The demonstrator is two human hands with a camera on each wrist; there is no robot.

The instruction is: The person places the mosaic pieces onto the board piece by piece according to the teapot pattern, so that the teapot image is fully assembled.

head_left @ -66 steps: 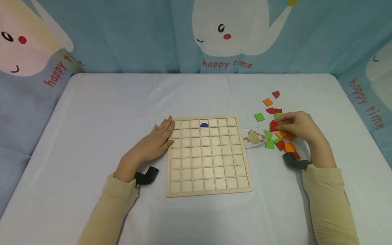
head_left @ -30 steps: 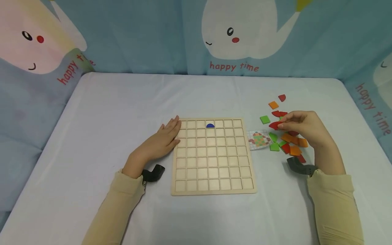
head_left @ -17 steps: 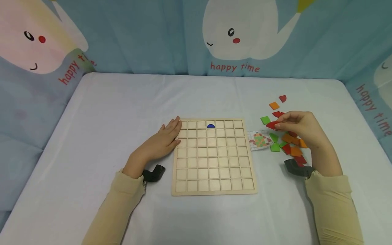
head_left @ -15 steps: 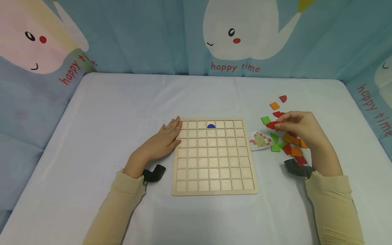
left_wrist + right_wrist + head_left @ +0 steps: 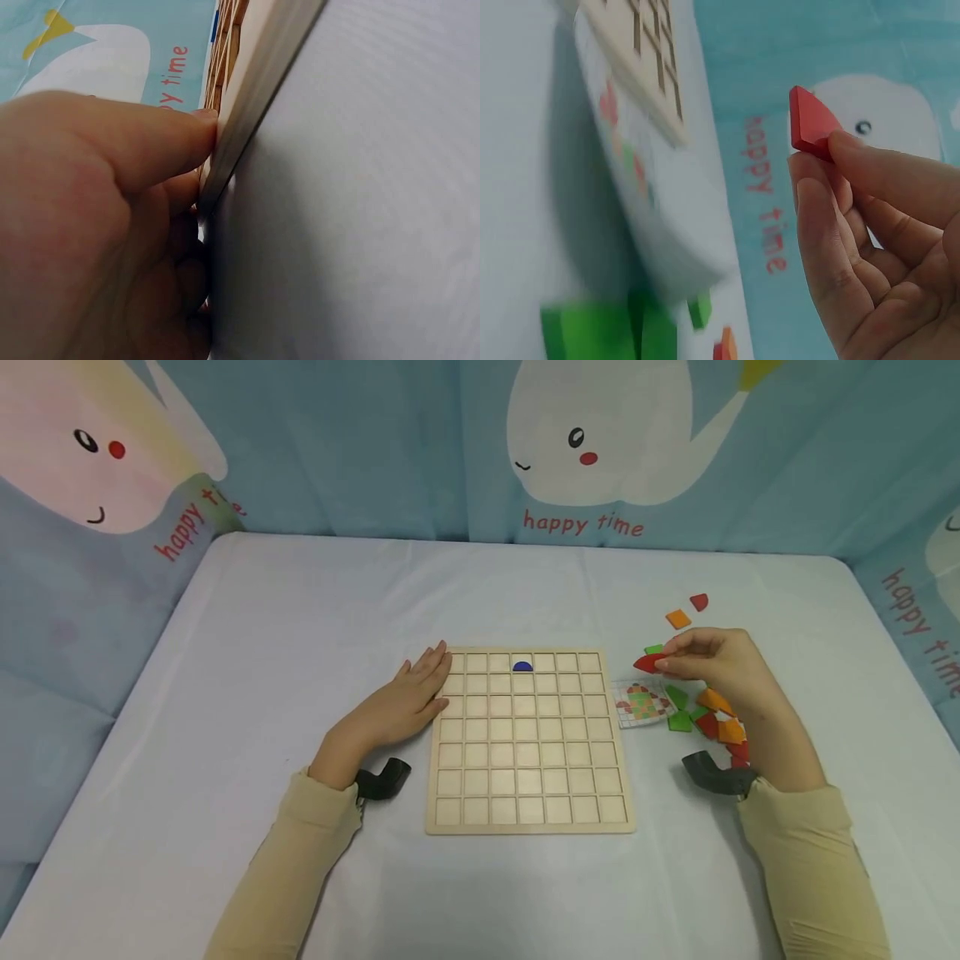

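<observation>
Between thumb and fingertips, my right hand (image 5: 708, 653) pinches a red quarter-round tile (image 5: 648, 662). In the right wrist view this tile (image 5: 811, 124) is held up off the table with its rounded side showing. My left hand (image 5: 397, 706) rests with straight fingers along the left edge of a wooden grid board (image 5: 529, 742). In the left wrist view the thumb touches the board's side (image 5: 255, 90). A blue half-round tile (image 5: 522, 667) sits in a top-row cell. Right of the board lies a pattern card (image 5: 642, 702), its near corner curling up.
Green tiles (image 5: 678, 721), orange tiles (image 5: 731, 732) and red tiles (image 5: 707, 725) lie in a loose heap right of the card, partly hidden by the right hand. Another orange tile (image 5: 678, 619) and a red one (image 5: 699, 602) lie farther back. A printed curtain (image 5: 360, 452) hangs behind the table.
My right hand has picked a red tile out of the heap and carried it left toward the board. The left hand stays at the board's edge. The head view has shifted slightly.
</observation>
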